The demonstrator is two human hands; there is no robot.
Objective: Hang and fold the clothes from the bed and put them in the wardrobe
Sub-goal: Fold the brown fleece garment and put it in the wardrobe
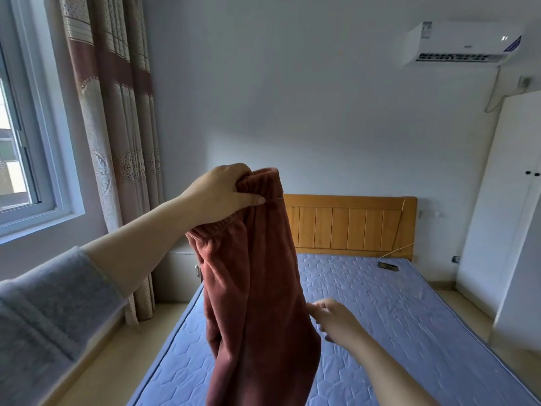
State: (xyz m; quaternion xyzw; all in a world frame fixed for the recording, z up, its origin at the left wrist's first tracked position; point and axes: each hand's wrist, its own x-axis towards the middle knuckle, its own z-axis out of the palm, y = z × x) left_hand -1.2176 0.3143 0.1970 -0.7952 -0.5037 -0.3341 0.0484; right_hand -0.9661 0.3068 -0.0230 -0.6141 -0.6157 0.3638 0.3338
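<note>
The only garment in view is a pair of trousers, and they are neither folded nor put away, so this item is judged to be at its very start: lifted, being straightened, with the folding and the trip to the wardrobe left to do. The wardrobe stands past the bed's right edge with its doors closed. How many clothes are already inside cannot be told. On the mattress only a small dark object shows, with a cord, near the right head corner below the headboard. The trousers hang in the air over the bed's left edge toward the foot end, clear of the mattress as far as can be seen; their lower end runs out of view. The left hand has its grip clamped on the gathered waistband, with the thumb pressed across the front. The right hand is lower, at the trousers' right side, its grip apart and the fingers loosely spread; whether the fingertips touch the cloth cannot be told. The trousers are rust-red, thick and fleecy, with an elastic puckered waist. They hang bunched and twisted, so the two legs are hard to tell apart. They look soft and limp, likely to slump unless laid flat for folding.
</note>
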